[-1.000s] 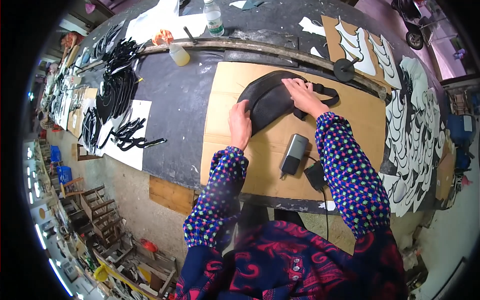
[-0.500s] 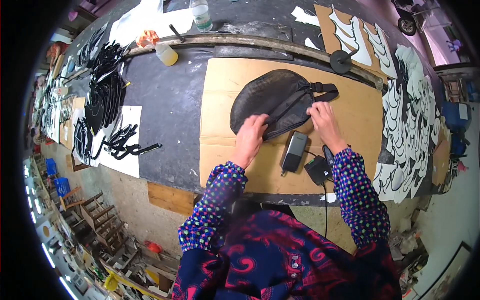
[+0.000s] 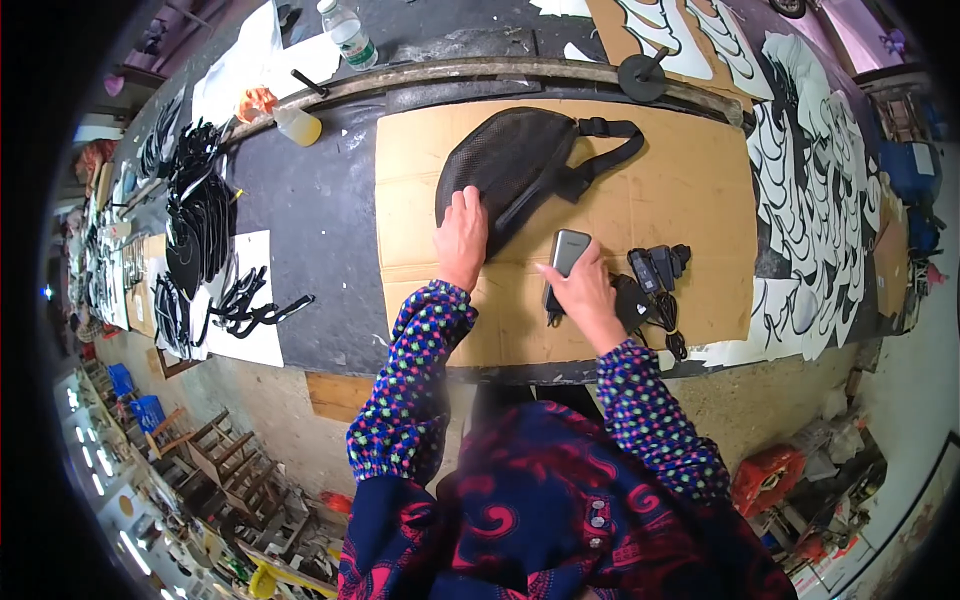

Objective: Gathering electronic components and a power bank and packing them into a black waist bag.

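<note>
A black mesh waist bag (image 3: 515, 150) lies on a cardboard sheet, its strap looped out to the right. My left hand (image 3: 462, 238) grips the near left edge of the bag; the thumb side is partly hidden. Close to the bag's near side, a grey and black rectangular device (image 3: 567, 250), like a power bank, is held by my right hand (image 3: 585, 292), with the thumb across it and the fingers along its right side. Beside that hand lie a black block-shaped piece (image 3: 630, 303) and black adapters (image 3: 657, 268) with a coiled cable (image 3: 668, 318).
The cardboard (image 3: 700, 200) covers the dark table's middle. A metal bar (image 3: 450, 70) with a round disc (image 3: 641, 78) crosses behind it. White cut pieces (image 3: 800, 220) lie right, black cut pieces (image 3: 195, 230) left. A bottle (image 3: 348, 35) and yellow-liquid container (image 3: 298, 126) stand beyond.
My right hand has left the bag and moved down to the grey device. The bag's strap now spreads out to the right. My left hand stays at the bag's left part.
</note>
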`<state>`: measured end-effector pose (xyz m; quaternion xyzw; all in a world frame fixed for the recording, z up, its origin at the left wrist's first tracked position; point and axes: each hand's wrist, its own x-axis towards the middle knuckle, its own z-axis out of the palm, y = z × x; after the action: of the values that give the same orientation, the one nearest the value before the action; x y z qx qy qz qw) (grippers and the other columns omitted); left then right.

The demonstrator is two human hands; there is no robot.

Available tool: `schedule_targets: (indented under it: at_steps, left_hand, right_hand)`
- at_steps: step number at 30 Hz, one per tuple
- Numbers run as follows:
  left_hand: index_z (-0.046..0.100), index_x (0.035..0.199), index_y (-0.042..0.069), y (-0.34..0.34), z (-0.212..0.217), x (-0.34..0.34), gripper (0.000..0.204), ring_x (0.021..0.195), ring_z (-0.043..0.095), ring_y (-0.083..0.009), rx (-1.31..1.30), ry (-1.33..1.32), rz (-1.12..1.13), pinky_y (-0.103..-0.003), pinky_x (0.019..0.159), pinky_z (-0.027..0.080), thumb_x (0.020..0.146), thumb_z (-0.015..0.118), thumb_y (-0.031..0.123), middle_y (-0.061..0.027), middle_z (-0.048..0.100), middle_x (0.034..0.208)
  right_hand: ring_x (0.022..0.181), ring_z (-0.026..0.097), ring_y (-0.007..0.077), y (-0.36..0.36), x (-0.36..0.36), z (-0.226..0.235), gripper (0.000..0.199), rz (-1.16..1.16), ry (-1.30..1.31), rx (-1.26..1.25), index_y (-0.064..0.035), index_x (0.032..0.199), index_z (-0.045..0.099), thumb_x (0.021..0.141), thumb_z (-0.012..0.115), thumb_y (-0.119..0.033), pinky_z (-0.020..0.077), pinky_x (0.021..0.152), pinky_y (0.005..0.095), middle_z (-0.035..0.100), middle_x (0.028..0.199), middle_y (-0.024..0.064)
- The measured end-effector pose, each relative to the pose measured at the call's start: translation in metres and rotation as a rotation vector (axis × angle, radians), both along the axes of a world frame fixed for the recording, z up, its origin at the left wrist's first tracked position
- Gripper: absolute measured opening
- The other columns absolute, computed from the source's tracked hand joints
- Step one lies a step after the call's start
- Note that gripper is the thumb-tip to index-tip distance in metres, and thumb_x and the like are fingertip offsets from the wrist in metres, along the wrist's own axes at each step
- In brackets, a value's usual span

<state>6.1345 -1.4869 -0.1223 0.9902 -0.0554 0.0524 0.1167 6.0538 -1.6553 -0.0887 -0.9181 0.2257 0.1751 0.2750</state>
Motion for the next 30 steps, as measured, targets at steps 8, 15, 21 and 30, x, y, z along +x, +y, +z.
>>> schedule_targets:
  at_steps: [8, 15, 21, 30]
  left_hand:
    - [0.046, 0.108, 0.009, -0.013, 0.041, -0.019, 0.025, 0.076, 0.059, -0.0359, -0.299, -0.033, -0.027, -0.044, 0.061, 0.049, 0.086, 0.054, 0.017, -0.0115, 0.055, 0.099]
    - [0.046, 0.110, 0.005, -0.013, 0.038, -0.051, 0.028, 0.080, 0.057, -0.0362, -0.436, 0.001, -0.176, -0.041, 0.062, 0.048, 0.084, 0.056, 0.010, -0.0155, 0.052, 0.096]
    - [0.046, 0.109, 0.003, -0.042, 0.038, -0.097, 0.030, 0.082, 0.056, -0.0373, -0.807, 0.011, -0.140, -0.040, 0.067, 0.047, 0.081, 0.057, 0.001, -0.0168, 0.052, 0.096]
    - [0.046, 0.104, 0.000, -0.042, 0.003, -0.097, 0.020, 0.080, 0.048, -0.0144, -1.090, 0.322, -0.036, -0.025, 0.075, 0.043, 0.086, 0.053, -0.005, -0.0083, 0.049, 0.086]
  right_hand:
    - [0.089, 0.061, 0.0230, -0.053, -0.023, -0.045, 0.052, -0.168, -0.268, 0.736, 0.0033, 0.111, 0.047, 0.071, 0.072, -0.019, 0.0484, 0.078, 0.0342, 0.062, 0.098, 0.0152]
    - [0.100, 0.054, 0.0144, -0.073, -0.032, 0.061, 0.056, -0.264, -0.204, 1.231, 0.0053, 0.123, 0.043, 0.076, 0.066, -0.016, 0.0442, 0.088, 0.0282, 0.056, 0.109, 0.0094]
    - [0.091, 0.057, 0.0110, -0.074, -0.012, 0.070, 0.045, -0.293, -0.135, 1.286, 0.0021, 0.115, 0.051, 0.080, 0.063, -0.024, 0.0485, 0.079, 0.0282, 0.059, 0.100, 0.0044]
    - [0.062, 0.052, 0.0099, -0.046, 0.011, -0.016, 0.023, -0.476, 0.153, 0.989, -0.0087, 0.082, 0.060, 0.078, 0.067, -0.030, 0.0509, 0.060, 0.0296, 0.054, 0.073, -0.0013]
